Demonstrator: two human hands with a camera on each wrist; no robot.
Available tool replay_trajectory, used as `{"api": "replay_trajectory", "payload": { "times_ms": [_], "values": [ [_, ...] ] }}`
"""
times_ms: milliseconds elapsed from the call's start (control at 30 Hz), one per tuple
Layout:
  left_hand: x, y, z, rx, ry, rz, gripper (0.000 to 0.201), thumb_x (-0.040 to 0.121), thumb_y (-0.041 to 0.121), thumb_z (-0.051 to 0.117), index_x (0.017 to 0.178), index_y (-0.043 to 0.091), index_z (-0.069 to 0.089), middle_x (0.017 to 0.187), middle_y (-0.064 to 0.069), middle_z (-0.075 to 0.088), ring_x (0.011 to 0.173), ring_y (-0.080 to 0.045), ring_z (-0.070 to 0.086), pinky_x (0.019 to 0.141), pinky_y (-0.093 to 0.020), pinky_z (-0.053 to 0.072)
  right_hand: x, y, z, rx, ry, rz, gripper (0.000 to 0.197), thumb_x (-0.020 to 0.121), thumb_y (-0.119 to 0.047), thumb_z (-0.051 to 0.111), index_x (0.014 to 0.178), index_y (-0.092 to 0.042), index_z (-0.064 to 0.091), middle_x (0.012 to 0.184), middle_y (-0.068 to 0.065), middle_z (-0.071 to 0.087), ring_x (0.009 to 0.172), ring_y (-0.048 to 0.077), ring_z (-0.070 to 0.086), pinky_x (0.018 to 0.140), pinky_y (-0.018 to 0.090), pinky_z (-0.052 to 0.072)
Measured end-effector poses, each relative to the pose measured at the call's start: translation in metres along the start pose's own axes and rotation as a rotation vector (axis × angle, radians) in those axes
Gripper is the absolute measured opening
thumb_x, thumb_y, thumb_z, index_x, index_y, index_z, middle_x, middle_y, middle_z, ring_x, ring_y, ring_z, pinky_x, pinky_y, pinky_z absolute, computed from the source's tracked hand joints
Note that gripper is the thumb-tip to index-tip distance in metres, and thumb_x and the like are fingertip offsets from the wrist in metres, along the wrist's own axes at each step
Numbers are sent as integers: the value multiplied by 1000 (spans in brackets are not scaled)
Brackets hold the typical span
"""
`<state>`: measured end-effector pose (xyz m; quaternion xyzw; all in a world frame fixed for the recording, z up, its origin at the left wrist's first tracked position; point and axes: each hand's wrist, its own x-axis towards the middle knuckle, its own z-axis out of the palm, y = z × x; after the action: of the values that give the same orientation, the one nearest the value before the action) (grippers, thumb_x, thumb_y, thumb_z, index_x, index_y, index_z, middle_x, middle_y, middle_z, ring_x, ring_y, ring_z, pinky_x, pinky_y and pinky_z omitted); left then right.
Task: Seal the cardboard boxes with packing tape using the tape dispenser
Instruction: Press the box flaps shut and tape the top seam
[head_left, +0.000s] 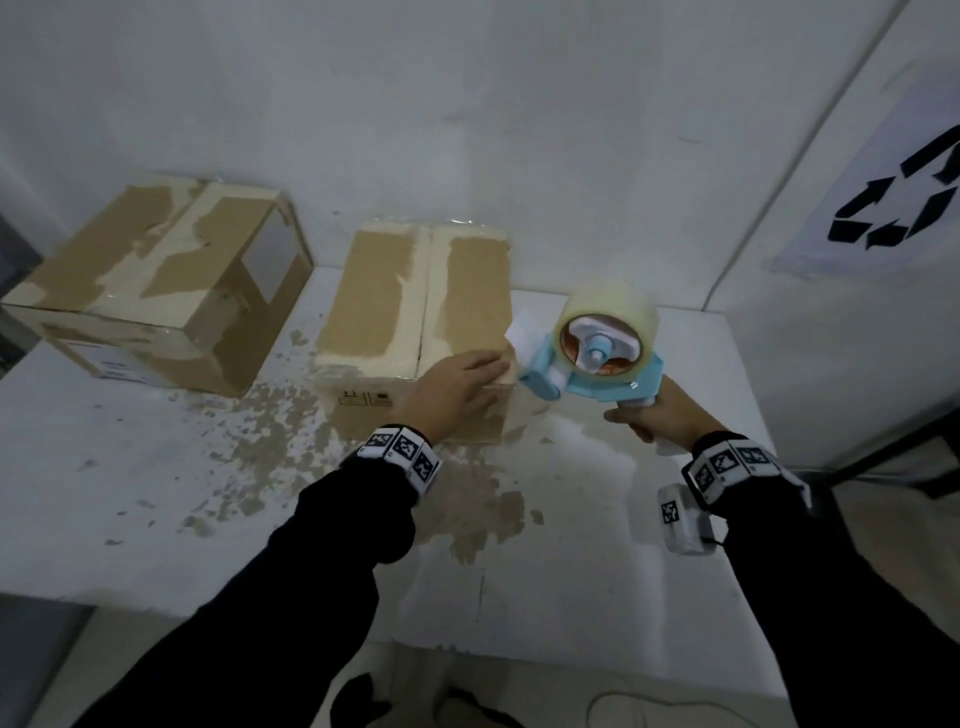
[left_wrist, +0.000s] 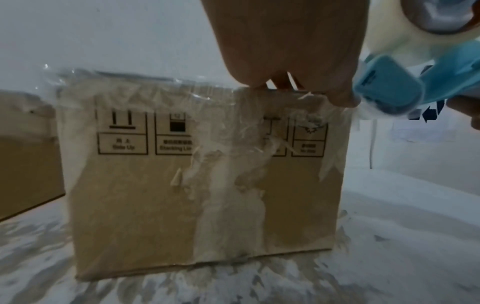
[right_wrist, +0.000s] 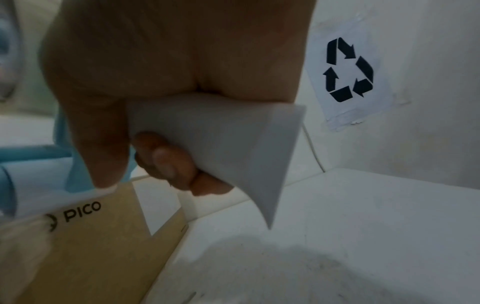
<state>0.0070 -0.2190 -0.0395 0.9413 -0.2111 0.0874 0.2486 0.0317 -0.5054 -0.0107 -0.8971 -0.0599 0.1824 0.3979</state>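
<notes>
The nearer brown cardboard box (head_left: 415, 322) stands mid-table, its top seam running from six o'clock to twelve. The left hand (head_left: 452, 387) lies flat, fingers straight, on the box's near right corner, pressing there without gripping. Just beside that corner, at three o'clock from the left hand, the right hand (head_left: 657, 413) curls tight round the white handle of the pale-blue tape dispenser with its clear tape roll (head_left: 597, 343), its nose pointing at nine o'clock toward the box. The right hand is therefore nearer the tool's work; the next pass likely runs along the seam. A second taped cardboard box (head_left: 156, 291) sits at ten o'clock.
</notes>
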Motion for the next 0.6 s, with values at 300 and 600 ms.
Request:
{"api": "replay_trajectory", "payload": {
  "times_ms": [300, 600],
  "values": [
    [4, -14, 6, 190, 99, 105, 33, 89, 42, 47, 107, 24, 68, 103, -4, 62, 86, -27, 58, 69, -29, 37, 20, 0, -12, 59, -51, -13, 31, 76, 0, 73, 61, -14, 48, 38, -3, 46, 33, 14, 36, 41, 23, 31],
    [14, -33, -3, 115, 61, 88, 33, 87, 45, 51, 99, 22, 72, 107, -5, 61, 90, -23, 51, 68, -36, 44, 36, -10, -10, -128, -84, -64, 29, 77, -3, 71, 64, -18, 50, 39, -11, 52, 32, 6, 37, 42, 24, 32]
  ]
}}
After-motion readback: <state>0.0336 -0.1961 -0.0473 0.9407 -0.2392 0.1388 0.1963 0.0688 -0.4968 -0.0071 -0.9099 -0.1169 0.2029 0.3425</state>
